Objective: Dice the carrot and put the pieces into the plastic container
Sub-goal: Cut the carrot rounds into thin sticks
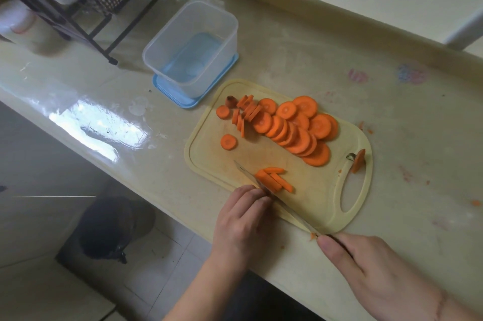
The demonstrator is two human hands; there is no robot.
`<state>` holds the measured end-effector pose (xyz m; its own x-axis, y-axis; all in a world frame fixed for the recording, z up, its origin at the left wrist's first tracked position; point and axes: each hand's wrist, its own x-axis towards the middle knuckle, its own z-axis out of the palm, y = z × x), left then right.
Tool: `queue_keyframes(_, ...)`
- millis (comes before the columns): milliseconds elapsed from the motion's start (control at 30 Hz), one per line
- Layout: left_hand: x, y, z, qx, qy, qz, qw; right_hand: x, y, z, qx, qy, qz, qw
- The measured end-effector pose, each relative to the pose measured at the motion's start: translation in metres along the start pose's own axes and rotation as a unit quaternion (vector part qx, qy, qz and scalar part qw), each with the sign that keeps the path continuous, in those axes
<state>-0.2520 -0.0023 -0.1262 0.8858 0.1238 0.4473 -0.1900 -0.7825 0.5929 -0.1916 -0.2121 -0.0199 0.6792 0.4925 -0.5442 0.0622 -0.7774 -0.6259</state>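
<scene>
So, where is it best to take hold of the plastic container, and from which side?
Grip the plastic container by its rim, from above. It stands upright and open on a blue lid; the walls are tall and smooth, and the rim gives the fingers an edge. Best from the near, board-facing side.

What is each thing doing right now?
plastic container: open, no carrot inside, standing on its blue lid.
carrot rounds: sliced, piled on the cutting board.
carrot strips: partly cut.
knife: held, blade on the strips.
left hand: steadying the strips.
right hand: gripping the knife.
</scene>
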Motion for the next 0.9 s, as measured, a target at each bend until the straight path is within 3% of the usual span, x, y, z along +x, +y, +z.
queue_keyframes(367,0.003,0.0,0.0,-0.022,-0.007,0.001,1.0,0.029,-0.023,0.01,-0.021,-0.002,-0.022,1.0)
queue_keyframes(567,0.003,-0.002,0.0,-0.033,-0.011,-0.005,0.999,0.008,-0.015,-0.012,0.088,-0.008,0.019,0.996)
queue_keyframes(900,0.025,0.01,-0.008,-0.017,0.019,-0.029,0.999,-0.026,0.007,-0.032,0.179,0.057,0.099,0.977)
